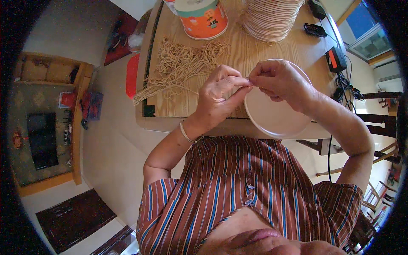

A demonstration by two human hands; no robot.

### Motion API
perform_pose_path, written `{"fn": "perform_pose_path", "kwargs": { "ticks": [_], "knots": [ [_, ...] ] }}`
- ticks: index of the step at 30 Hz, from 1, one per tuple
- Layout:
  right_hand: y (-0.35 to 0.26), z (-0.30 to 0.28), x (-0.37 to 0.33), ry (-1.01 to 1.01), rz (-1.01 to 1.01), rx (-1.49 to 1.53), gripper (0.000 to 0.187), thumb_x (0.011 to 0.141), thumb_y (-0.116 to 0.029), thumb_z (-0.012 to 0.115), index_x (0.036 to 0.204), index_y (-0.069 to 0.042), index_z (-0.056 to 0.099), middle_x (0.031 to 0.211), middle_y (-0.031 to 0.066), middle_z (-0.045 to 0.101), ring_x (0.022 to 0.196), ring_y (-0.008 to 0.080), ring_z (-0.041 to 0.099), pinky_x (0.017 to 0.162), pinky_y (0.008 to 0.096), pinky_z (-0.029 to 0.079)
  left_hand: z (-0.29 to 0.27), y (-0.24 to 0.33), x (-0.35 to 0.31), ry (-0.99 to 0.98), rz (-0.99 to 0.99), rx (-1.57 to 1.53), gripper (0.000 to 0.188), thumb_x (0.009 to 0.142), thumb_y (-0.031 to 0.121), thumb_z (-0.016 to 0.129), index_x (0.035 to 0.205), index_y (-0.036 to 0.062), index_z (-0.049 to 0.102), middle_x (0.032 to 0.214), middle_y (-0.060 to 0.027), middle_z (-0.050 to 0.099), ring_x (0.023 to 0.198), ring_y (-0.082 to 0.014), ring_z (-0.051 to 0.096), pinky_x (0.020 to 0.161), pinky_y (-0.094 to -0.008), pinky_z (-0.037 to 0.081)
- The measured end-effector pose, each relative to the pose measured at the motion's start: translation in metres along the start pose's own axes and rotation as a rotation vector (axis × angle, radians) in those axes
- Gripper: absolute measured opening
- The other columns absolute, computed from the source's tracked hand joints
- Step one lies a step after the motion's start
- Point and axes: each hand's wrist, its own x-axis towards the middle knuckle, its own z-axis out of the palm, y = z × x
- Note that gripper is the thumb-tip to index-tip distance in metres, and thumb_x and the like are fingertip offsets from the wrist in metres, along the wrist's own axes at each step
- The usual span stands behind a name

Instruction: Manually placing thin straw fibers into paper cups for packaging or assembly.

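While pinched between 2 hands (248, 83), cord (247, 81) barely shows.

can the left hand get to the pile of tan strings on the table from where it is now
Probably yes. The left hand is pinched with the right hand over the white plate, and the tan strings lie just beyond it on bare wooden table, with nothing between.

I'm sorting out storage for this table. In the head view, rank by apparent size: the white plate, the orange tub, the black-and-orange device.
1. white plate, though it's nearest the camera.
2. orange tub, partly cut off by the frame, so its rank is unsure.
3. black-and-orange device, clearly smallest.
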Motion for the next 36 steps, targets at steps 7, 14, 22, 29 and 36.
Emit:
{"fn": "perform_pose_path", "kwargs": {
  "ticks": [7, 14, 22, 29, 36],
  "knots": [
    [0.007, 0.0, 0.003, 0.06, -0.177, -0.14, 0.009, 0.086, -0.015, 0.065, 0.087, -0.006, 0.064, 0.065, -0.001, 0.056, 0.056, 0.0053, 0.049, 0.048, 0.0235, 0.042, 0.006, -0.002, -0.004, 0.142, -0.145, -0.117, 0.014, 0.077, -0.001, 0.074, 0.088, 0.0043, 0.066, 0.088, -0.0061, 0.061, 0.084, -0.0184, 0.06, 0.075, -0.0293, 0.048],
    [0.015, 0.001, 0.005, 0.122, -0.453, -0.32, 0.013, 0.085, -0.011, 0.066, 0.088, 0.0, 0.058, 0.071, 0.004, 0.061, 0.071, 0.0084, 0.056, 0.065, 0.0286, 0.049, 0.012, -0.001, -0.001, 0.229, -0.177, -0.073, 0.011, 0.081, 0.0, 0.071, 0.091, 0.0024, 0.068, 0.086, -0.0061, 0.062, 0.081, -0.0177, 0.06, 0.074, -0.0287, 0.048],
    [0.014, 0.002, 0.002, 0.199, -0.576, -0.469, 0.011, 0.084, -0.007, 0.062, 0.089, 0.0, 0.056, 0.075, 0.0161, 0.062, 0.068, 0.0262, 0.062, 0.066, 0.0368, 0.05, 0.005, 0.002, 0.006, 0.092, -0.198, -0.055, 0.012, 0.079, 0.0, 0.071, 0.091, 0.0011, 0.067, 0.085, -0.008, 0.061, 0.08, -0.0188, 0.061, 0.073, -0.0293, 0.049],
    [0.009, 0.003, -0.002, 0.296, -0.72, -0.682, 0.01, 0.082, -0.006, 0.062, 0.087, -0.002, 0.054, 0.078, 0.016, 0.06, 0.074, 0.0351, 0.063, 0.065, 0.0416, 0.05, -0.003, -0.006, 0.013, -0.072, -0.194, -0.104, 0.007, 0.082, 0.001, 0.069, 0.088, 0.0012, 0.065, 0.088, -0.0058, 0.061, 0.084, -0.0158, 0.06, 0.077, -0.0282, 0.048],
    [0.013, 0.003, 0.001, 0.266, -0.681, -0.638, 0.014, 0.082, -0.003, 0.06, 0.094, -0.003, 0.052, 0.079, 0.0173, 0.06, 0.077, 0.0376, 0.062, 0.064, 0.0418, 0.05, -0.007, -0.013, 0.022, -0.147, -0.204, -0.151, 0.008, 0.083, 0.001, 0.068, 0.09, 0.0009, 0.064, 0.089, -0.0048, 0.061, 0.085, -0.0151, 0.06, 0.077, -0.0281, 0.048]
  ]
}}
